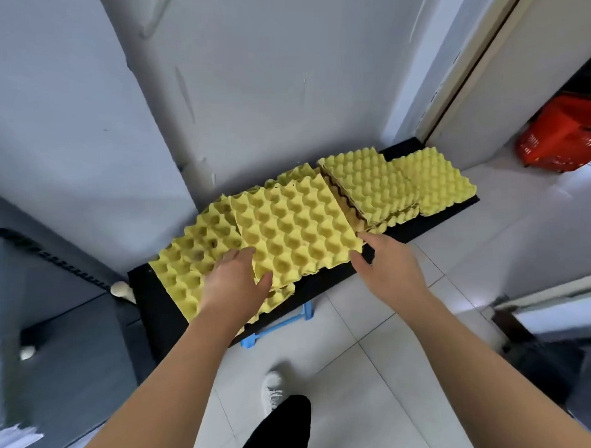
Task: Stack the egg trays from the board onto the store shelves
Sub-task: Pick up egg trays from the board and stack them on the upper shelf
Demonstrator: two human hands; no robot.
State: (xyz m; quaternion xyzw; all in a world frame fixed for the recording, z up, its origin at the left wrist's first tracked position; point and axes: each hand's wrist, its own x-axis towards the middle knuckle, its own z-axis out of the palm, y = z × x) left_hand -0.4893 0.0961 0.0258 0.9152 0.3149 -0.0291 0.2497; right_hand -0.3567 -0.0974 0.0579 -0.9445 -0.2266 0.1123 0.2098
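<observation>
Head view: a low black board (326,283) rests on a blue support (280,321) above a floor of pale tiles (374,321). Its far side is set against a grey wall (249,91). To the right, a red basket (566,140) sits on the floor beyond a door frame. A dark, blurred unit fills the left edge of the view.

Yellow egg trays cover most of the board in overlapping piles. A left pile (191,254) has its cups facing up and a right pile (370,184) has its bumps facing up. One more tray (443,181) lies at the far right end. A middle egg tray (294,230) lies on top, tilted across the left pile and butting against the right one.

The left hand (232,283) grasps this tray at its near-left corner, with the thumb on the cups and the fingers laid over the left edge. The right hand (386,264) pinches the near-right corner, with finger and thumb curled around it.

Bare black board shows along the near edge and at both ends. The tiled floor lies open on the near side, where a white shoe (273,389) and a black trouser leg stand between the forearms
</observation>
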